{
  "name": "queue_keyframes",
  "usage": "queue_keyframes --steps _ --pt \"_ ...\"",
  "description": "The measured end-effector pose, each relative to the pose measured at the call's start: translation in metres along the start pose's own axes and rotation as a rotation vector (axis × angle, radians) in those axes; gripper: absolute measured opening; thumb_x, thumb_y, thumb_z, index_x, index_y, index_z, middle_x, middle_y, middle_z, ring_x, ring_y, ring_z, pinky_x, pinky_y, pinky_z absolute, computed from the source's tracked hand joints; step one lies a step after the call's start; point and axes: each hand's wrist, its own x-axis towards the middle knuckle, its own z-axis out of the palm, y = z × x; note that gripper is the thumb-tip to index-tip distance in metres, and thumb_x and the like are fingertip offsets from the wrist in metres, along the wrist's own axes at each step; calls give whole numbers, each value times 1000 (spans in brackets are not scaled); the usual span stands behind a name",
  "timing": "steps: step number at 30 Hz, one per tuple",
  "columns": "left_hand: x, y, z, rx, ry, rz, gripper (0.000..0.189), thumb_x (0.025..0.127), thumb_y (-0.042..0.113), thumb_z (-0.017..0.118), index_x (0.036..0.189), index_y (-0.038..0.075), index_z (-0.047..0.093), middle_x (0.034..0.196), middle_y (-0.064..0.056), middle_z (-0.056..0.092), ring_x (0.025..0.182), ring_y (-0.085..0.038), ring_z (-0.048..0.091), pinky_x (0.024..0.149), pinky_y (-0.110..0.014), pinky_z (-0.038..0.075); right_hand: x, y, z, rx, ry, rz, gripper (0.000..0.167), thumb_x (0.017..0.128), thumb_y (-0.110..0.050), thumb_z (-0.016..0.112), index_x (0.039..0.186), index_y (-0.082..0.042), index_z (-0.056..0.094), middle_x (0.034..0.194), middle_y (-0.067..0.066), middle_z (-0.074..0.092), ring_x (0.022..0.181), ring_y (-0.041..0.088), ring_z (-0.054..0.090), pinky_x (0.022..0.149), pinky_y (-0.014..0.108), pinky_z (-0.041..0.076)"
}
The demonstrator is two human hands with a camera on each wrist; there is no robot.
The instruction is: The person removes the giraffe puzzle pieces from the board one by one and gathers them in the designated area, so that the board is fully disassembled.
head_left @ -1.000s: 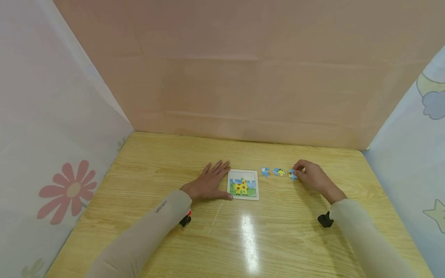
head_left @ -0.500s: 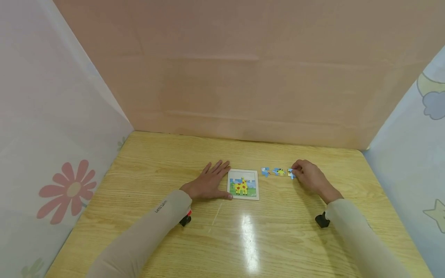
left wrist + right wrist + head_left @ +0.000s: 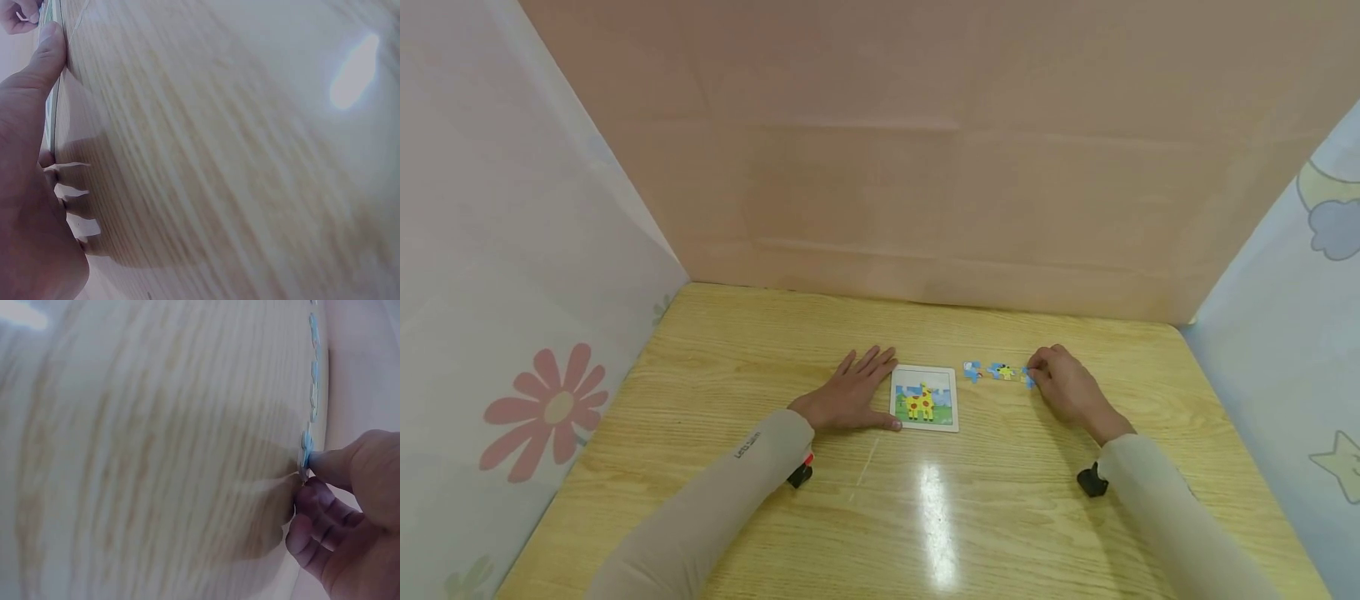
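Note:
My left hand (image 3: 850, 396) lies on the table with its fingers spread. Its thumb and fingertips are at the left side of a square, white-rimmed puzzle board (image 3: 917, 378). A yellow giraffe on green fills the board's lower part; the upper strip is pale. To the right, my right hand (image 3: 1071, 390) pinches a blue puzzle piece (image 3: 306, 442) low at the tabletop, thumb on it and fingers at its edge. Left of that piece lie a blue-and-yellow puzzle piece (image 3: 1003, 371) and a blue-and-white puzzle piece (image 3: 972, 367), all in a row.
The wooden table (image 3: 760, 542) reaches back to a tan paper-covered wall (image 3: 865, 183). Pale printed panels stand on both sides, one with a pink flower (image 3: 557, 408). Light glares off the table in front of the board.
My right hand has shifted slightly left, bringing its puzzle piece closer to the middle piece. The left hand and the board have stayed in place.

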Motion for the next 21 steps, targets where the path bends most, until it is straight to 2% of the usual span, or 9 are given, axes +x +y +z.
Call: queue_keyframes --steps 3,8,15,21 --pt "0 0 -1 -4 -2 1 109 95 67 69 172 11 17 183 -4 2 171 -29 -3 138 -58 -3 0 -3 0 -12 15 -4 17 108 -10 58 116 2 67 115 23 61 93 28 64 79 42 57" --pt "1 -1 0 3 -7 -7 110 95 69 68 173 12 15 183 -3 0 171 -27 -4 138 -57 -3 1 -20 0 43 55 10 23 109 -14 56 122 2 66 118 22 63 89 27 61 73 35 51" --pt "2 -5 2 17 -7 -9 111 94 72 67 173 15 15 183 -1 -1 171 -25 -5 138 -56 -3 7 -59 12 84 17 -26 19 107 -13 61 119 0 67 116 18 66 81 22 57 66 31 46" --pt "3 -4 2 24 -16 -22 112 94 72 67 173 16 13 183 1 -2 171 -23 -6 138 -55 -3 11 -88 32 96 -22 -99 16 106 -12 64 116 -2 70 112 12 68 94 23 67 79 38 57"
